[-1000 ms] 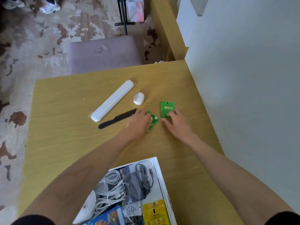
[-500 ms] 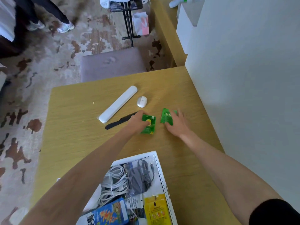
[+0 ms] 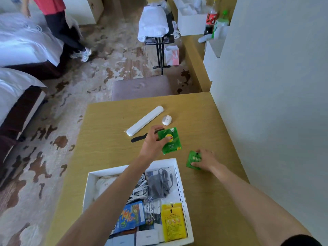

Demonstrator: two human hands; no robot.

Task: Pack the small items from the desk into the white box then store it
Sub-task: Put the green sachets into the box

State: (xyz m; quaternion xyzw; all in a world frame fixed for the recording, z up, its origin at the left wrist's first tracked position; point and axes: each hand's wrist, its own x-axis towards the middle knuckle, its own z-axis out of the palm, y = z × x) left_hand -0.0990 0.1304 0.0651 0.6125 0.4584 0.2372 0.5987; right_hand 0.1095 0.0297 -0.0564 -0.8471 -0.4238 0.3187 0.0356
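Observation:
My left hand (image 3: 154, 141) holds a green tea sachet (image 3: 171, 142) with a yellow logo, lifted just beyond the far rim of the white box (image 3: 175, 161). My right hand (image 3: 205, 159) grips a second green sachet (image 3: 192, 160) to the right of the box's far corner, low over the wooden desk (image 3: 106, 135). The open box holds cables, a grey adapter, a blue packet and yellow sachets (image 3: 173, 221). A long white case (image 3: 144, 121), a small white oval item (image 3: 166, 120) and a black comb (image 3: 137, 138) lie on the desk past my left hand.
A white wall (image 3: 275, 103) borders the desk on the right. A grey stool (image 3: 142, 87) stands beyond the desk's far edge. Further back are a black stand with white towels (image 3: 154, 23), beds on the left and a person standing on the patterned carpet.
Both hands have picked the green sachets off the desk and drawn them back toward the box. The camera has tilted up, showing more of the room.

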